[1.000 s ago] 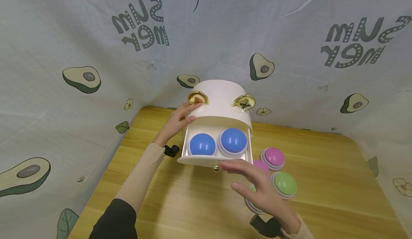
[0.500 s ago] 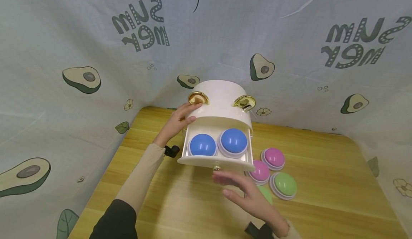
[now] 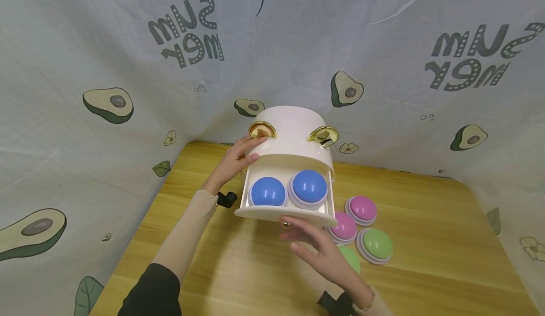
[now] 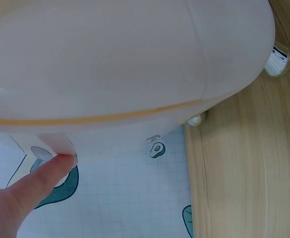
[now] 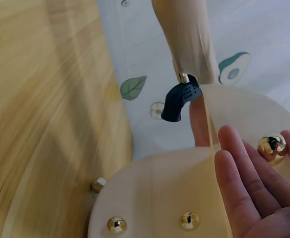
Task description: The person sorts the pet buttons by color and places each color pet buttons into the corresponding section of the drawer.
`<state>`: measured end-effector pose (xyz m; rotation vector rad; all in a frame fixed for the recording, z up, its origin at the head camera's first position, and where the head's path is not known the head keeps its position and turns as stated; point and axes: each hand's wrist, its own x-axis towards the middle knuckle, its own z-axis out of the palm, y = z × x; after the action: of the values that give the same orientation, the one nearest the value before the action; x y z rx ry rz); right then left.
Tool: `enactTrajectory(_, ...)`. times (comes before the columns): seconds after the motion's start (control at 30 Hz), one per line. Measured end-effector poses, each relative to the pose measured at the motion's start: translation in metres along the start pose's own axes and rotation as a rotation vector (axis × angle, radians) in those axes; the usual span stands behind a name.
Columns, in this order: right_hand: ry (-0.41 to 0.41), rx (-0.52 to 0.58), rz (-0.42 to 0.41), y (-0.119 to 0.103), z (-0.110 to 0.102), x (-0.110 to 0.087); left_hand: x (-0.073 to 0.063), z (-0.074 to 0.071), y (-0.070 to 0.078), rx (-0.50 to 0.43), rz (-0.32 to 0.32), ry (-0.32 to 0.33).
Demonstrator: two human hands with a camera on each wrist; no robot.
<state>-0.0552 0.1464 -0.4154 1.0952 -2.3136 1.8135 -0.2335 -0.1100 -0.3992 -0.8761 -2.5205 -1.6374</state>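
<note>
A white rounded box [image 3: 294,122] with two gold ears stands on the table, its drawer [image 3: 257,213] pulled out. Two blue domed push buttons [image 3: 268,191] on white bases lie inside the drawer. My left hand [image 3: 233,162] rests on the box's left side, fingertips just below the gold ear [image 3: 262,129]. At the drawer front, my right hand [image 3: 320,250] has its fingers extended beside the gold knob [image 3: 286,224]. In the right wrist view, that knob [image 5: 272,147] shows between the thumb and the fingers. Whether the thumb touches it, I cannot tell.
Right of the box lie two pink domed buttons [image 3: 363,208] and two green ones [image 3: 377,244], one green partly behind my right hand. The wooden table [image 3: 447,240] extends to the right. An avocado-print cloth [image 3: 383,60] hangs behind it.
My right hand has moved left to the knob, uncovering more of the nearer pink and green buttons. The left hand and the drawer have not visibly moved.
</note>
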Motion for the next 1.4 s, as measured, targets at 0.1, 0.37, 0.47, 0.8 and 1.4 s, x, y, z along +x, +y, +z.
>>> enactTrajectory(0.1, 0.006, 0.004, -0.005, 0.000, 0.000, 0.002, 0.000, -0.001, 0.001, -0.006, 0.001, -0.003)
enactTrajectory(0.37, 0.033, 0.075, 0.085, -0.003, -0.006, 0.014, 0.001, -0.001, -0.004, 0.021, 0.000, 0.000)
enactTrajectory(0.47, 0.039, 0.079, 0.064, -0.001, -0.010, 0.021, 0.001, -0.002, -0.004, 0.031, -0.018, -0.005)
enactTrajectory(0.8, 0.044, 0.099, 0.102, 0.005, -0.018, 0.041, 0.001, -0.003, -0.002, 0.038, -0.004, -0.024)
enactTrajectory(1.4, 0.068, 0.140, 0.130, 0.018, -0.027, 0.059, 0.002, -0.004, -0.003, 0.003, -0.007, -0.048)
